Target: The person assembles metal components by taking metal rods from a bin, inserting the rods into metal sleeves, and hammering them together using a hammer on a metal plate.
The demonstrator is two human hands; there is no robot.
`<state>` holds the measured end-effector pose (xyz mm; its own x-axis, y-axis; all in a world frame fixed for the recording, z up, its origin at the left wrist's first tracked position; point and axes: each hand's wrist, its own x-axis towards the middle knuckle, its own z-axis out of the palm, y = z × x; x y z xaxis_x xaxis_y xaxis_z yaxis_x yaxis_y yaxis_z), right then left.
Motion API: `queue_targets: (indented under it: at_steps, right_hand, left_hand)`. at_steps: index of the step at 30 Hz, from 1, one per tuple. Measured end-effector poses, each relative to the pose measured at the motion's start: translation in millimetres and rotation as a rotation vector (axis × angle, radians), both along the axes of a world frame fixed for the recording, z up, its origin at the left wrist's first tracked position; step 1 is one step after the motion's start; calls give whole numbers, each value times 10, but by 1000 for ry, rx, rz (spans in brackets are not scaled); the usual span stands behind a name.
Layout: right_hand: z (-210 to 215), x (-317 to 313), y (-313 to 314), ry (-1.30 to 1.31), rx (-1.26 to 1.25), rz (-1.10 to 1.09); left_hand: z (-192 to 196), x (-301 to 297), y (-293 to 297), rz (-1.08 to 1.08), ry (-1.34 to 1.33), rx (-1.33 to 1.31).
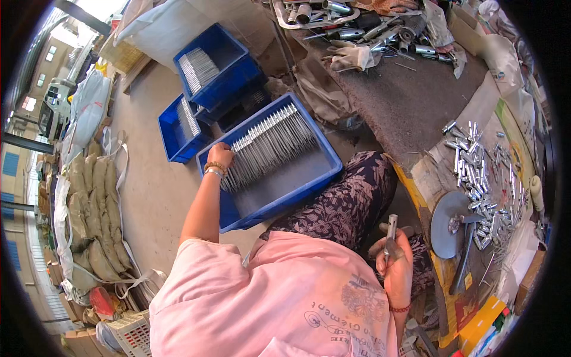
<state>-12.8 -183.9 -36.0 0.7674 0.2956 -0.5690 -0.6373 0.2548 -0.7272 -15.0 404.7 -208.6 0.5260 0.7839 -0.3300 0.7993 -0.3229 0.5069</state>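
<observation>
Rods (267,149) lie in rows in the blue crate (324,178), left hand (220,156) pressing on them, right hand (395,262) gripping one tube (391,229); a rough push may scatter the rows.

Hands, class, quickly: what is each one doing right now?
Left hand: resting on the metal rods in the blue bin, grip unclear.
Right hand: closed on a metal tube.

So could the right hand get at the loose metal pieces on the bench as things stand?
Probably yes: the right hand is beside the bench, nothing between it and the pieces, but it already holds a metal rod.
</observation>
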Motion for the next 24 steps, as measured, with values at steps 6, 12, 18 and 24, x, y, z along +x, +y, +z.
queue_targets:
  at_steps: [6,12,18,24]
  right_hand:
    - [-17,-2,27,1,14,3]
    - [-51,0,19,22,33,18]
    - [82,-72,-27,-16,43,-18]
    - [224,-37,-6,-240,-44,232]
  left_hand:
    - [150,-27,-141,-177,74,178]
    - [177,-141,-238,169,-259,-178]
    - [382,53,-501,193,-378,-133]
    - [749,310,-911,-81,-737,-10]
